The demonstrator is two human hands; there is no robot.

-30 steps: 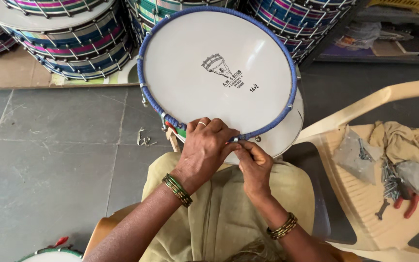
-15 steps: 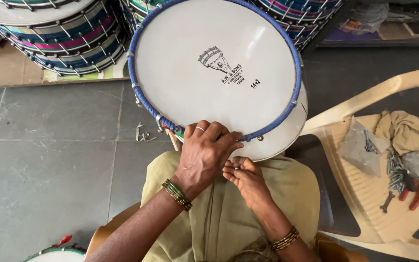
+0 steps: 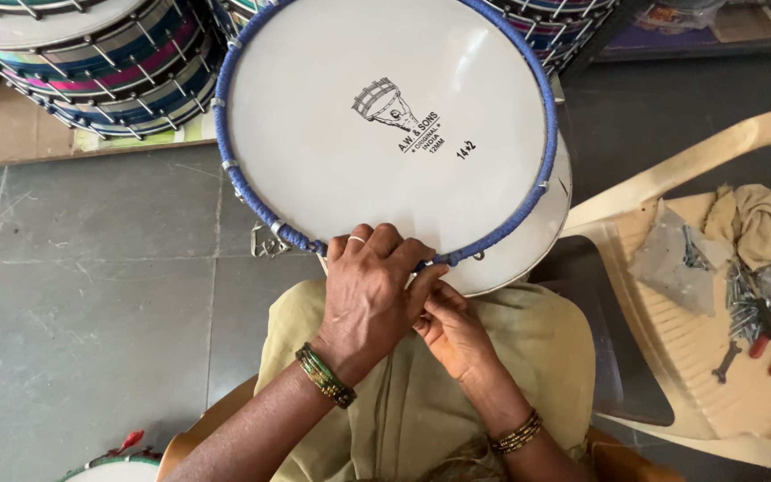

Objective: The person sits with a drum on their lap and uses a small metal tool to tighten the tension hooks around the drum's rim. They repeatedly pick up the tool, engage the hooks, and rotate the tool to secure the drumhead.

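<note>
The drum head (image 3: 385, 134) fills the upper centre of the frame, tilted toward the lap so its blue-wrapped rim (image 3: 261, 210) faces the hands. The left hand (image 3: 369, 299) curls over the lower rim, steadying it. The right hand (image 3: 451, 328), tucked beneath, appears to pinch something small at the rim; the left hand hides it.

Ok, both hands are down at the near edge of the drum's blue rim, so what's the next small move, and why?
Probably shift both hands a little along the blue rim toward the next metal hook. The left hand grips the near edge of the drum head and the right hand pinches just beneath it, while the hooks sit spaced around the rim.
</note>
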